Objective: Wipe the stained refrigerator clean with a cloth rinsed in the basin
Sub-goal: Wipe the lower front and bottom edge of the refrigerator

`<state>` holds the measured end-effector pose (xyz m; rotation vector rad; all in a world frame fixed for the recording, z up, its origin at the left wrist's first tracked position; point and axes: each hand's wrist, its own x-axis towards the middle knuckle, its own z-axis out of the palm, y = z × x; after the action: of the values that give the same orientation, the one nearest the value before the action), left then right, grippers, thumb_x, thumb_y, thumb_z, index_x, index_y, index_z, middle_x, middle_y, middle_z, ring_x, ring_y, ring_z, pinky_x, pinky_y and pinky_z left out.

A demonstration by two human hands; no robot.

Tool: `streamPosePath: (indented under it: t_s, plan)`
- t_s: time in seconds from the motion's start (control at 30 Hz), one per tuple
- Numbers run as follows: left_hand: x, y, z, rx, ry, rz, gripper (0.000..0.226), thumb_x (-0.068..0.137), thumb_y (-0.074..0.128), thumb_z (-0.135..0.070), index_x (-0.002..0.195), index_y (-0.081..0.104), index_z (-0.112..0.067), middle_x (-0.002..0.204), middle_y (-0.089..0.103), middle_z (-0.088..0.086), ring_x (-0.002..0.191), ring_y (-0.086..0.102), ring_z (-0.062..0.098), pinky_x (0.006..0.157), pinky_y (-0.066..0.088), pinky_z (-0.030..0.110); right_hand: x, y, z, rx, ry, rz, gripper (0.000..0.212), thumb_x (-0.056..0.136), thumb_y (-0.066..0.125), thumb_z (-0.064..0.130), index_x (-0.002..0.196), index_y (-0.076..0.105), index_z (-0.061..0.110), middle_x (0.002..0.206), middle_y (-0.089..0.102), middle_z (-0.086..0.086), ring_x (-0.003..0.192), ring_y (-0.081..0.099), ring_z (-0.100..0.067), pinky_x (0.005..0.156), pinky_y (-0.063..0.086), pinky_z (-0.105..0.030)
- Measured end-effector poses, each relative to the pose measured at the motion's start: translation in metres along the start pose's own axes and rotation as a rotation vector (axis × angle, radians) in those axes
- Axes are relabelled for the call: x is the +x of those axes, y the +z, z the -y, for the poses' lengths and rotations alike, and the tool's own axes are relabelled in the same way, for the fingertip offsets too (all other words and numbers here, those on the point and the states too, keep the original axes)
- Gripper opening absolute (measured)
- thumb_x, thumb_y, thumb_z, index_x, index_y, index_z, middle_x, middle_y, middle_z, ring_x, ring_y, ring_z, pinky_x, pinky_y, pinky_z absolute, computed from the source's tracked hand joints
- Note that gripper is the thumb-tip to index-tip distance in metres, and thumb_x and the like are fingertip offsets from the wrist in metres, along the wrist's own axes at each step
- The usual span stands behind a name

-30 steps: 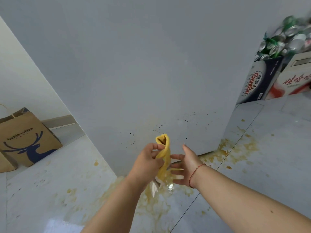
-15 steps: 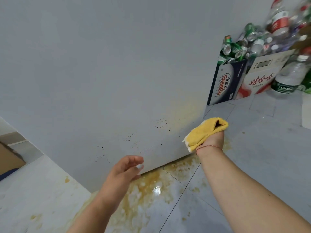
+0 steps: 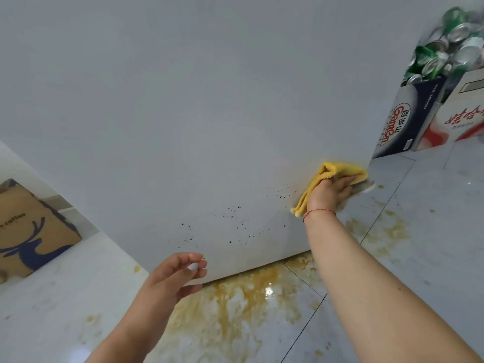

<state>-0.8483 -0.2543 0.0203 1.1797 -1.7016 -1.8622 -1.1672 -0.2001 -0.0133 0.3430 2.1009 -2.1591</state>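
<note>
Yellow-brown spill covered the floor (image 3: 235,318) nearest the camera. Above it the left hand (image 3: 178,273) hung empty, fingers loosely curled. Farther right, the right hand (image 3: 328,192), half a second earlier off the panel, now pressed the cloth (image 3: 337,171) flat against the fridge (image 3: 209,100) by its lower right corner; dark specks (image 3: 235,221) remained leftward, so wiping had only begun.

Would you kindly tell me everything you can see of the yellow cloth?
The yellow cloth looks like soft, fluffy terry or microfibre, folded into a thick pad with a loop of fold at its top and layered edges hanging down at its lower left. The right hand presses it flat against the grey refrigerator side, close to the panel's lower right corner and just above the floor. It lies to the right of the dark speckled stains. Whether it is wet cannot be told.
</note>
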Motion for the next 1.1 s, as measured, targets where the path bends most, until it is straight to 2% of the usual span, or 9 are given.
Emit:
streamPosePath:
  t_s: [0.13,0.37,0.5,0.67,0.77,0.83,0.9,1.0,1.1]
  plan:
    - [0.001,-0.029,-0.006,-0.004,0.000,-0.105,0.019,0.095,0.052,-0.009,0.105,0.068,-0.006,0.104,0.071,0.013,0.102,0.066,0.027,0.091,0.050,0.045,-0.039,0.027,-0.008,0.057,0.021,-0.012,0.057,0.102,0.026,0.028,0.153,0.000,0.024,0.160,-0.001,-0.008,0.147,0.005,-0.022,0.119,0.006,-0.036]
    - [-0.006,-0.061,-0.008,-0.026,-0.016,-0.191,0.020,0.097,0.049,-0.009,0.105,0.067,-0.005,0.104,0.070,0.017,0.103,0.065,0.032,0.091,0.051,0.047,-0.123,0.056,-0.031,-0.058,-0.252,0.125,0.074,0.088,0.027,0.039,0.151,-0.006,0.020,0.158,-0.003,-0.011,0.145,0.001,-0.031,0.118,0.006,-0.046]
    - [-0.015,-0.076,-0.002,-0.043,-0.037,-0.234,0.021,0.098,0.048,-0.008,0.104,0.067,-0.005,0.102,0.070,0.017,0.101,0.065,0.033,0.091,0.051,0.048,-0.165,0.069,-0.067,-0.304,-0.689,0.174,0.069,0.094,0.034,0.037,0.151,0.005,0.012,0.153,0.010,-0.026,0.141,0.010,-0.046,0.115,0.012,-0.056]
    - [-0.018,-0.089,0.001,-0.047,-0.038,-0.245,0.020,0.097,0.047,-0.007,0.103,0.067,-0.004,0.096,0.071,0.015,0.096,0.067,0.029,0.089,0.053,0.046,-0.175,0.086,-0.107,-0.536,-1.349,0.159,0.067,0.096,0.045,0.038,0.149,0.010,0.016,0.144,0.018,-0.017,0.140,0.010,-0.047,0.106,0.020,-0.066]
    - [-0.019,-0.099,0.001,-0.043,-0.034,-0.253,0.020,0.098,0.047,-0.008,0.103,0.066,-0.004,0.092,0.072,0.014,0.090,0.067,0.027,0.086,0.054,0.043,-0.188,0.098,-0.115,-0.651,-1.727,0.227,0.084,0.090,0.058,0.031,0.153,0.003,0.025,0.158,-0.005,-0.009,0.147,-0.006,-0.033,0.110,0.012,-0.064]
    - [-0.021,-0.105,0.002,-0.046,-0.028,-0.260,0.020,0.098,0.047,-0.008,0.101,0.066,-0.003,0.088,0.072,0.014,0.085,0.067,0.026,0.083,0.054,0.042,-0.199,0.106,-0.110,-0.705,-1.908,0.274,0.079,0.089,0.054,0.023,0.152,0.007,0.028,0.159,-0.016,-0.003,0.147,-0.010,-0.028,0.113,0.003,-0.061]
    - [-0.023,-0.112,0.002,-0.053,-0.023,-0.270,0.021,0.098,0.046,-0.008,0.098,0.066,-0.001,0.085,0.071,0.015,0.080,0.067,0.026,0.080,0.054,0.042,-0.209,0.113,-0.101,-0.752,-2.063,0.337,0.069,0.090,0.043,0.016,0.151,0.013,0.027,0.161,-0.006,-0.003,0.147,-0.010,-0.027,0.114,-0.008,-0.058]
    - [-0.024,-0.119,0.001,-0.045,-0.008,-0.283,0.025,0.099,0.044,-0.008,0.091,0.065,0.002,0.079,0.070,0.017,0.073,0.065,0.027,0.073,0.054,0.038,-0.216,0.121,-0.092,-0.927,-2.298,0.467,0.059,0.092,0.032,0.014,0.150,0.022,0.024,0.158,0.021,0.002,0.147,0.012,-0.023,0.115,-0.010,-0.053]
    - [-0.025,-0.120,0.002,-0.052,-0.009,-0.300,0.029,0.099,0.044,-0.011,0.086,0.064,0.005,0.074,0.068,0.018,0.065,0.063,0.027,0.066,0.054,0.036,-0.215,0.125,-0.088,-1.114,-2.581,0.653,0.057,0.095,0.030,0.020,0.151,0.020,0.023,0.159,0.017,0.003,0.147,0.014,-0.019,0.112,-0.019,-0.053]
